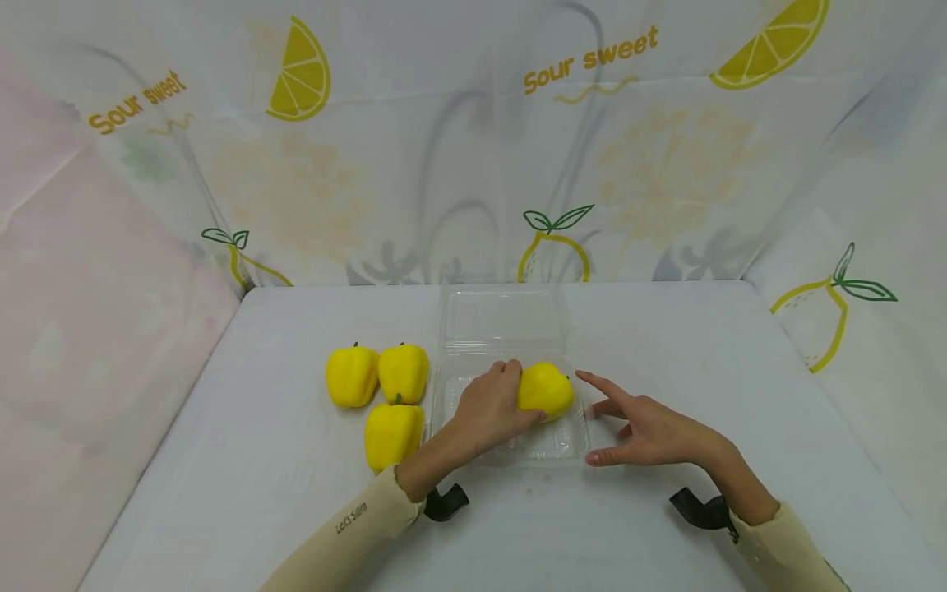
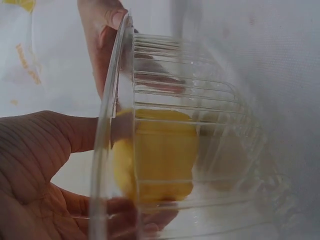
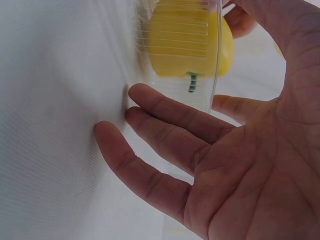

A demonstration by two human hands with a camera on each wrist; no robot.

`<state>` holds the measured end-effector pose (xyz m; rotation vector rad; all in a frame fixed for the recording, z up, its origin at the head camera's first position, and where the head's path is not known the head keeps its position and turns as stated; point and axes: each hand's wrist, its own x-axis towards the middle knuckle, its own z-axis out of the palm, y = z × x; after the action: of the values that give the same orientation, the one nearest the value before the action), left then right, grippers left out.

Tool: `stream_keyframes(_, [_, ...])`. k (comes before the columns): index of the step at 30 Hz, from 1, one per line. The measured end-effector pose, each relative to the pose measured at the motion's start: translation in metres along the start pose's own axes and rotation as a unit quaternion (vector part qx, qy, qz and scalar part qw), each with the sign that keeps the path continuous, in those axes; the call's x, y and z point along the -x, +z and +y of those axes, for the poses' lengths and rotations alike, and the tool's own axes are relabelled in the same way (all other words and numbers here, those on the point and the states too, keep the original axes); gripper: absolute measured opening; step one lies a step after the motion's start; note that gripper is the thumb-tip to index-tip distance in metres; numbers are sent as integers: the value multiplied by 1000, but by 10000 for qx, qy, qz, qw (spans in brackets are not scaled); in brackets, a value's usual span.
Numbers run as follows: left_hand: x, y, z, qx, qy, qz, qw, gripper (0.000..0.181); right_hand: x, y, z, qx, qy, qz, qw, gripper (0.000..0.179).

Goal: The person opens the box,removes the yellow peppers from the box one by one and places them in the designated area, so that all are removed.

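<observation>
A yellow bell pepper (image 1: 547, 392) lies on its side in the right part of a clear plastic clamshell box (image 1: 473, 448), its green stem (image 3: 192, 82) pointing right. My left hand (image 1: 491, 409) reaches into the box and holds this pepper, thumb in front and fingers behind; through the clear wall the left wrist view shows the pepper (image 2: 162, 155) between them. My right hand (image 1: 654, 430) is beside the box's right wall, fingers spread and holding nothing. In the right wrist view its fingertips (image 3: 107, 131) are down by the table.
Three more yellow bell peppers stand left of the box: one at the far left (image 1: 352, 376), one behind (image 1: 404, 374) and one in front (image 1: 394, 436). The box's lid (image 1: 503, 316) lies open toward the back, near the printed cloth backdrop (image 1: 473, 164).
</observation>
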<state>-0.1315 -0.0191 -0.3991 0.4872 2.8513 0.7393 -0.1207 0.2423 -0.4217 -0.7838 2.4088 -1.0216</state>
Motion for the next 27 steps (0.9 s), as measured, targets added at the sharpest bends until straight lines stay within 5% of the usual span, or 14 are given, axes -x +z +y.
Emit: stream_keyframes(27, [18,-13,-7,72,-35,493,9988,61,0,-1,0,-26,-11,13,10000,106])
